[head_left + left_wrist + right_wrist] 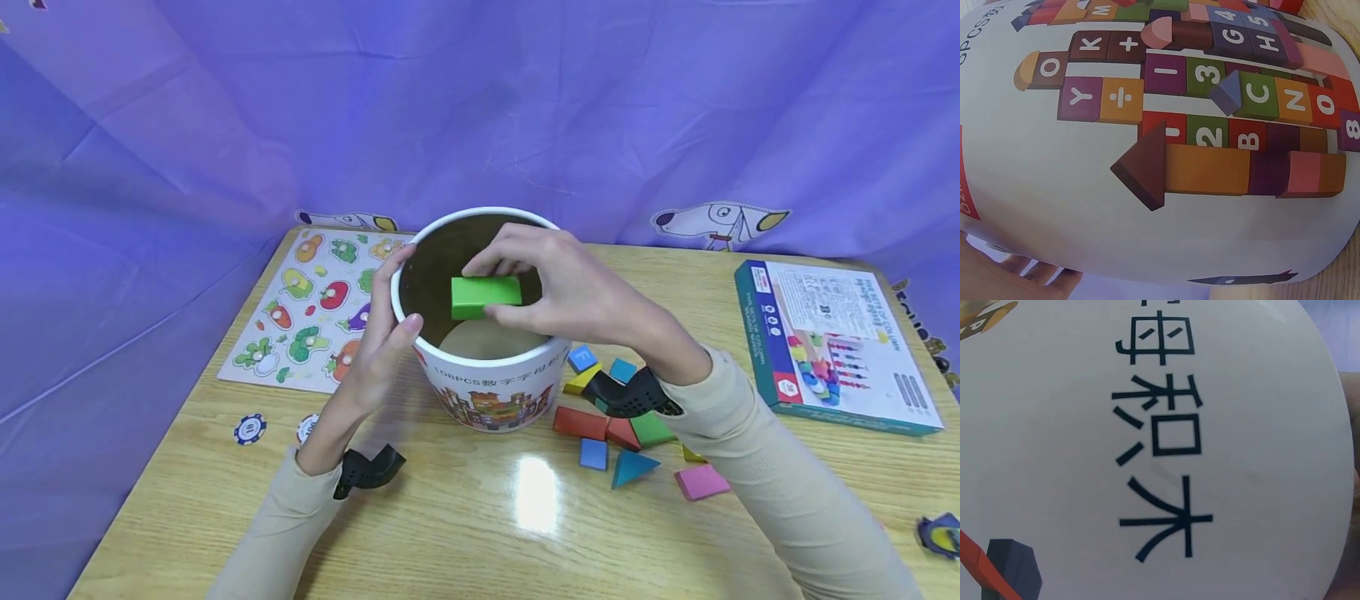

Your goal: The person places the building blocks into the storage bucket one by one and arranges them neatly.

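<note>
okay, we've got the green block [486, 297] pinched in our right hand [573, 287] at the mouth of the bucket [491, 393] | left hand [377, 350] grips its rim | mid-transfer, we reckon; next move needs rim clearance

I watch from far off through three cameras. The head one sits highest and farthest back. It looks ahead and down over the left fingers [384, 287] and right fingers [521, 317], with the bucket [540, 379] between them, the surface [450, 517] below and purple cloth [480, 108] behind. My left wrist camera looks close at the bucket's side, below the left fingers, which peek in at the bottom left corner. My right wrist camera is so near the side below the right fingers that big dark signs [1166, 521] fill it. Both wrist views show the print sideways. All three share the bucket's outside wall.
</note>
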A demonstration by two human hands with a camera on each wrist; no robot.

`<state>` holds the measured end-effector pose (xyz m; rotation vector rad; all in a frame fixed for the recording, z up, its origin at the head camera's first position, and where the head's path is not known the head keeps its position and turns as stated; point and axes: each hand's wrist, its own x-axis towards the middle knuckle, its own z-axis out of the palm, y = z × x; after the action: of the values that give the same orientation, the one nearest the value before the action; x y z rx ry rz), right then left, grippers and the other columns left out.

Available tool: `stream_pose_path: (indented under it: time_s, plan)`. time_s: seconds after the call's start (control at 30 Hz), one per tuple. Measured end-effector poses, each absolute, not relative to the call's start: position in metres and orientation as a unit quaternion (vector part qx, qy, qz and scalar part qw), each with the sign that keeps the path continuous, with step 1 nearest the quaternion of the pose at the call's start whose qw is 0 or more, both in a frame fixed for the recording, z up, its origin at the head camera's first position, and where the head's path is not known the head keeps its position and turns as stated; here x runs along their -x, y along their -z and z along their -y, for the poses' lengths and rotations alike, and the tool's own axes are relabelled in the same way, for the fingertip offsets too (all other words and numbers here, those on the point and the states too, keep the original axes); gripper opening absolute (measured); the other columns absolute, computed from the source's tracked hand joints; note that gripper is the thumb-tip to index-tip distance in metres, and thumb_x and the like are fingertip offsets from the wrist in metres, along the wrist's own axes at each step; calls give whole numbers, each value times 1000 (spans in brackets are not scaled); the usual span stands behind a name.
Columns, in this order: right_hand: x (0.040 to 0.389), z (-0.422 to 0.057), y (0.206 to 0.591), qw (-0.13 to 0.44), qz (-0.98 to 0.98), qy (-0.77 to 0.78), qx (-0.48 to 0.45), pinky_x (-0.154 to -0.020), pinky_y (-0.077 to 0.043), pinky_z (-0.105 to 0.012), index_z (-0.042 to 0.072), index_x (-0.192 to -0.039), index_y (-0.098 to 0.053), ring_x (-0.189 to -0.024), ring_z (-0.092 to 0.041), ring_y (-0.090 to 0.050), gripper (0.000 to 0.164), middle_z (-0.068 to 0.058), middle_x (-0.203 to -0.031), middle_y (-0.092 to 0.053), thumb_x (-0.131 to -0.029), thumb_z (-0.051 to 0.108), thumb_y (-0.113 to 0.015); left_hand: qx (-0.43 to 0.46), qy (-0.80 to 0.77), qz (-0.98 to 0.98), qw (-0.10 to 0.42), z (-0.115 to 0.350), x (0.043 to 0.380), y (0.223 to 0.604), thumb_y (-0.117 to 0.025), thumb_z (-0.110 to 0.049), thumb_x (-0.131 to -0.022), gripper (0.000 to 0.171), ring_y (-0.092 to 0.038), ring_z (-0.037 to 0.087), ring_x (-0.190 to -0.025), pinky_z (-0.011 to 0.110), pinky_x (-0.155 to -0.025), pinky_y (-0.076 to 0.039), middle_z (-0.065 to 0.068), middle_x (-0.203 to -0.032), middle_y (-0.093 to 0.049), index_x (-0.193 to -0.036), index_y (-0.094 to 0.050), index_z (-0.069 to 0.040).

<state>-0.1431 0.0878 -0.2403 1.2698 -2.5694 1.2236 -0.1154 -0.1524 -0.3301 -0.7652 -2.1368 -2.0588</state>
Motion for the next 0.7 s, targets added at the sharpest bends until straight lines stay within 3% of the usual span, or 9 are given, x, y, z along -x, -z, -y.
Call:
stream_pose_path:
  time_s: [0.37, 0.6, 0.7]
  plan:
    - [136, -110, 232, 7, 823, -410, -393, -88, -51, -30, 16, -116, -68, -98, -5, -61, 32, 6, -112, -66, -84, 14, -74, 260, 672, 692, 43, 151, 116, 329, -49, -37, -91, 71, -28, 35, -142, 71, -104, -33, 1, -157, -20, -153, -16, -25]
    - [122, -163, 237, 50, 828, -404, -386, -88, -47, -20, 20, -117, -69, -103, -7, -60, 38, 10, -111, -65, -83, 3, -73, 260, 671, 693, 45, 151, 116, 330, -49, -31, -90, 72, -26, 36, -142, 56, -105, -41, 3, -157, -20, -153, -15, -23]
    - [115, -189, 252, 67, 825, -411, -383, -88, -46, -16, 17, -115, -69, -102, -8, -59, 43, 6, -109, -66, -79, -6, -74, 255, 672, 694, 44, 151, 115, 330, -48, -30, -89, 72, -27, 36, -141, 58, -105, -41, 2, -156, -21, -153, -16, -24]
